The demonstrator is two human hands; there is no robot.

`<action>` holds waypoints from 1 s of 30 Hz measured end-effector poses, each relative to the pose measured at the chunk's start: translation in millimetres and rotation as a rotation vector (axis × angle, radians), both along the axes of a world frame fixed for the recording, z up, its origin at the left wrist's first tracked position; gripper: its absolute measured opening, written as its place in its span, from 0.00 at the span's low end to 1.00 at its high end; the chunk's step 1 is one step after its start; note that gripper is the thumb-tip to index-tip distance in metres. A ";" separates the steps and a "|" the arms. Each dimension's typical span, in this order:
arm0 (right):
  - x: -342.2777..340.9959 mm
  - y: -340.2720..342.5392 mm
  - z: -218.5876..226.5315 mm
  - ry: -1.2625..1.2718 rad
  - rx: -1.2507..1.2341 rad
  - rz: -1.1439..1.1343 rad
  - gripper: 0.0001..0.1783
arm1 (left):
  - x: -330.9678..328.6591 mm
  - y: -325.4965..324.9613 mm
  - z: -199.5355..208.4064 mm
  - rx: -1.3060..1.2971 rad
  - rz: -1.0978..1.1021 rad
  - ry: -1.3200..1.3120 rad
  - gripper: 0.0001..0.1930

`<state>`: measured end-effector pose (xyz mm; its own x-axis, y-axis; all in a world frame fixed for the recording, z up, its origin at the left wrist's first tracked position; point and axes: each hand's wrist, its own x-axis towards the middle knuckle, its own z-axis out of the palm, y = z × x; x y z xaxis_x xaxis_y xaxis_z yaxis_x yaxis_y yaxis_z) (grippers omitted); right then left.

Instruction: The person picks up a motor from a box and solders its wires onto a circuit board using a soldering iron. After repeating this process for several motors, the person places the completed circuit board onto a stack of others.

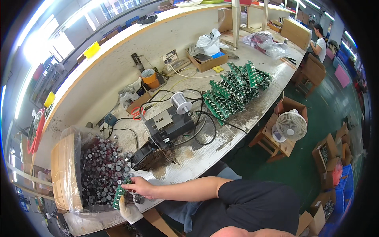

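Observation:
My left hand (pixel 130 211), in a whitish glove, is closed on the lower end of a green circuit board (pixel 118 196). At the board's upper end is my right hand (pixel 141 187), bare, with its fingers pinched together; whether they grip the board or a small part is too small to tell. Right beside both hands lies a heap of small round metal components with reddish wires (pixel 100 170), spilling from a plastic-lined cardboard box (pixel 67 173). Beyond my hands stands a black soldering machine (pixel 167 124) with a solder wire spool (pixel 181 103) on top.
Green circuit boards (pixel 237 93) are piled on the bench to the right. Farther back are an orange tin (pixel 150 78), red-handled scissors (pixel 138 113), loose cables and a cardboard tray (pixel 207 63). A white fan (pixel 291 125) stands right of the bench; a person (pixel 319 45) sits far off.

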<state>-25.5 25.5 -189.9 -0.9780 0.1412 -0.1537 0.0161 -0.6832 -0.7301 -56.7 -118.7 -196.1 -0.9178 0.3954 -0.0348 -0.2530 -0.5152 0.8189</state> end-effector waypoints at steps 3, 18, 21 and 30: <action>-0.1 -4.7 -2.9 0.059 -0.030 -0.074 0.15 | -2.8 -3.8 -2.4 -0.039 0.009 0.038 0.16; -17.6 -13.9 -4.3 -0.145 -0.300 -0.047 0.16 | -8.1 -4.4 -0.6 0.022 -0.040 -0.051 0.14; -13.2 -20.1 0.3 -0.038 -0.169 -0.101 0.20 | -4.7 -3.8 3.5 -0.162 0.081 0.140 0.14; -17.3 -7.9 -1.5 -0.083 -0.322 0.018 0.12 | -13.6 -16.4 5.5 -0.003 -0.075 -0.176 0.15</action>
<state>-42.8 17.6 -191.4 -0.9622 0.0549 -0.2669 0.0810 -0.8776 -0.4726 -70.3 -135.1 -190.6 -0.8656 0.4619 -0.1933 -0.4299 -0.4875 0.7600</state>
